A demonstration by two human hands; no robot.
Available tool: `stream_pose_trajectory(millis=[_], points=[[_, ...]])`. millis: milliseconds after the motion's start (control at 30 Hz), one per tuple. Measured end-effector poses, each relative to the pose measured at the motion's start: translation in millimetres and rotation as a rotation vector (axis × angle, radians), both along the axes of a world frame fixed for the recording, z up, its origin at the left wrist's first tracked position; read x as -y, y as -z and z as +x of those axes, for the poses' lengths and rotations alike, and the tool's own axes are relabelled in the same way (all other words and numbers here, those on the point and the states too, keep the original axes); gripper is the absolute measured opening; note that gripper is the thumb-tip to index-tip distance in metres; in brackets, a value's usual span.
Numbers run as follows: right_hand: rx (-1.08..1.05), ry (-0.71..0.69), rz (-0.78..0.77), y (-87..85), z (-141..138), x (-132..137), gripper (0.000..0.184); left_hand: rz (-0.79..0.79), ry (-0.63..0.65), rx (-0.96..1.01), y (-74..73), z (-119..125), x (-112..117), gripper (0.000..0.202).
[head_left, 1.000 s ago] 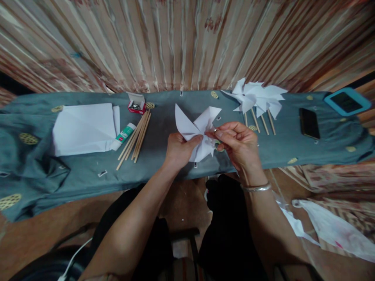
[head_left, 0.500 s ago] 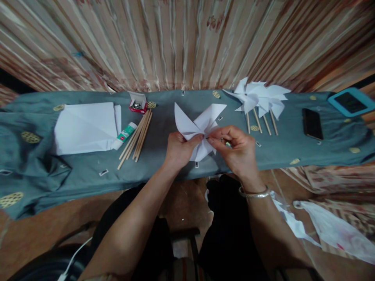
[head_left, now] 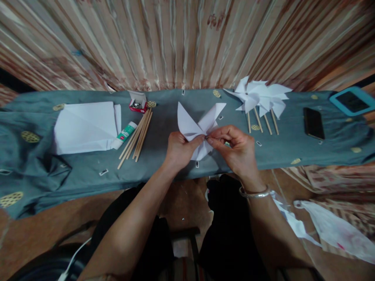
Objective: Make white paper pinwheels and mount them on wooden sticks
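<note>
The paper pinwheel [head_left: 188,121] is held over the middle of the bench [head_left: 159,156], its folded blades gathered at the centre. The paper is clamped in the left hand [head_left: 181,151]; the right hand [head_left: 236,150] is pinched at the hub, apparently on a small dark item [head_left: 206,137] — probably a pin. Pinning is judged to be the step in hand. For the next move, aligned layers and straight pressure are called for — any backing is hidden.
</note>
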State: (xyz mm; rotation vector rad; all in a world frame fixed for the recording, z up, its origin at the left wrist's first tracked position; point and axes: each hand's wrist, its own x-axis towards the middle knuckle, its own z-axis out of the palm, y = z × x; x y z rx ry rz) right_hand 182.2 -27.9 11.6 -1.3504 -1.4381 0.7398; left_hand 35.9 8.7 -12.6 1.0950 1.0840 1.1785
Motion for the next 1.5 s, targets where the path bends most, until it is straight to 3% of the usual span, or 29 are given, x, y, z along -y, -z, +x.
stream_pose_trajectory(millis=[533, 933, 1500], points=[[-0.076, -0.001, -0.039, 4.7, 0.5, -2.7, 0.012, -0.014, 0.002, -0.056, -2.6, -0.3, 1.8, 0.007], [-0.3, -0.035, -0.183, 7.8, -0.4, -6.8, 0.034, 0.075, 0.074, -0.126, 5.3, -5.6, 0.6, 0.013], [-0.323, -0.053, -0.175, 16.3, -1.2, -7.7, 0.03, 0.022, 0.115, -0.051, 3.7, -11.8, 2.1, 0.019]])
